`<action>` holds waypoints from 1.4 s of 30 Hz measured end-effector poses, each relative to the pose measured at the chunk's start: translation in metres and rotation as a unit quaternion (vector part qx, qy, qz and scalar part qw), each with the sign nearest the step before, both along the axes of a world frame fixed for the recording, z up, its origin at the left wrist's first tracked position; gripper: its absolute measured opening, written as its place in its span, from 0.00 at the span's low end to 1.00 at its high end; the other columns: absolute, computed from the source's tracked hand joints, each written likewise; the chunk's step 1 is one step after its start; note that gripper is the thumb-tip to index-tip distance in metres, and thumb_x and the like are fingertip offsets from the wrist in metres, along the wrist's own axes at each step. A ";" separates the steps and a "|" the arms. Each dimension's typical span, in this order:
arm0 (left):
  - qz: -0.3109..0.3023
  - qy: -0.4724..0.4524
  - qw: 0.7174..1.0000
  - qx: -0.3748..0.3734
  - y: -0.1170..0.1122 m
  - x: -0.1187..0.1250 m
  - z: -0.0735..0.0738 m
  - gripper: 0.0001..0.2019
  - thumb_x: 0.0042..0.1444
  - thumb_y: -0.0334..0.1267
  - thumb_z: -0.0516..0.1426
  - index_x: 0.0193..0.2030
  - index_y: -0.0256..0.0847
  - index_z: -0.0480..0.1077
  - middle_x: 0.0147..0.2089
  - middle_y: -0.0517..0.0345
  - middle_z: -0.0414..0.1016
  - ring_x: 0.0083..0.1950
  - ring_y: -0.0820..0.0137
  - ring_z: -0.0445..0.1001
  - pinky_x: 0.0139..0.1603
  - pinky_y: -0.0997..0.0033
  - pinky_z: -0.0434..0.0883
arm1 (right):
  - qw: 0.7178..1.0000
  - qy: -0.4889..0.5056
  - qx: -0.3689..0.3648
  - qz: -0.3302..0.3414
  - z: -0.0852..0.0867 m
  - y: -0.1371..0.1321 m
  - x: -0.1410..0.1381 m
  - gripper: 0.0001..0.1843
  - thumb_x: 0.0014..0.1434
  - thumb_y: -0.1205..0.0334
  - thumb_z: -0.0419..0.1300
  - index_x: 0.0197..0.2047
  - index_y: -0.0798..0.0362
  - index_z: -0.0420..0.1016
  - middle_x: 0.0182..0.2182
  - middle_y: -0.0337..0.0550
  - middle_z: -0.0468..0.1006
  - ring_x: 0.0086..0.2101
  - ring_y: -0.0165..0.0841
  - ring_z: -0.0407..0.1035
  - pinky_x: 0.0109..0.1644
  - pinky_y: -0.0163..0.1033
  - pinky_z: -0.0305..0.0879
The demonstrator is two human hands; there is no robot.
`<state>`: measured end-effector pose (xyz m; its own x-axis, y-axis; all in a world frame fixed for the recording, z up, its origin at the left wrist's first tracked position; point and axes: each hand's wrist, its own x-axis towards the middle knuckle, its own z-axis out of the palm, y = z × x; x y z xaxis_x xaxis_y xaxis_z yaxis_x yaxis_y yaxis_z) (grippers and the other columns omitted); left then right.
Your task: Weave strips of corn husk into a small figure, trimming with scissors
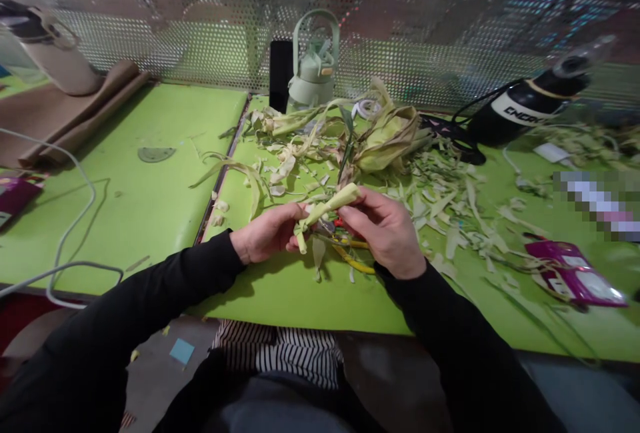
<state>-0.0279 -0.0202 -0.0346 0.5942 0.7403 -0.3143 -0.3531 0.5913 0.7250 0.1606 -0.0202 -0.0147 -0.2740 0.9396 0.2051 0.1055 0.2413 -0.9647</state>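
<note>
Between both hands is a small pale green figure of folded corn husk (327,209), narrowed at its middle. My left hand (273,229) pinches its lower left end, where short strips stick out. The fingers of my right hand (390,226) close on its wider upper right end. Just under the hands lie pliers with yellow handles (354,265), partly covered by my right hand. A strip of husk (318,256) hangs or lies below the piece; I cannot tell which. Beyond the hands, a bundle of corn husks (387,139) rests among loose scraps.
Husk scraps (453,199) litter the green table (175,219). A light green bottle (313,79) stands at the back by a perforated metal screen (200,26). To the right are a black bottle (525,109) and a purple packet (575,273). A cable (90,206) loops at left.
</note>
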 end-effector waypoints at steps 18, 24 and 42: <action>0.026 0.042 0.998 0.035 -0.005 0.001 -0.008 0.08 0.53 0.38 0.58 0.31 0.38 0.63 0.22 0.67 0.65 0.16 0.84 0.61 0.17 0.85 0.59 | 0.983 -0.090 0.112 -0.115 0.001 0.006 0.004 0.09 0.56 0.66 0.60 0.26 0.49 0.67 0.23 0.33 0.64 0.23 0.27 0.56 0.25 0.35 0.54; 0.050 0.052 0.997 0.031 -0.005 0.001 -0.001 0.07 0.51 0.37 0.57 0.31 0.38 0.62 0.23 0.67 0.65 0.16 0.84 0.60 0.16 0.85 0.58 | 0.967 0.083 0.094 -0.222 0.001 0.024 0.017 0.09 0.57 0.66 0.59 0.26 0.49 0.68 0.20 0.33 0.65 0.21 0.27 0.56 0.23 0.34 0.53; 0.150 0.486 0.702 0.498 -0.014 -0.003 0.004 0.08 0.60 0.41 0.55 0.34 0.40 0.70 0.27 0.60 0.67 0.28 0.73 0.61 0.31 0.73 0.56 | 0.999 -0.025 -0.007 -0.043 -0.002 0.006 0.005 0.10 0.59 0.53 0.65 0.41 0.48 0.79 0.32 0.37 0.77 0.30 0.28 0.68 0.34 0.34 0.67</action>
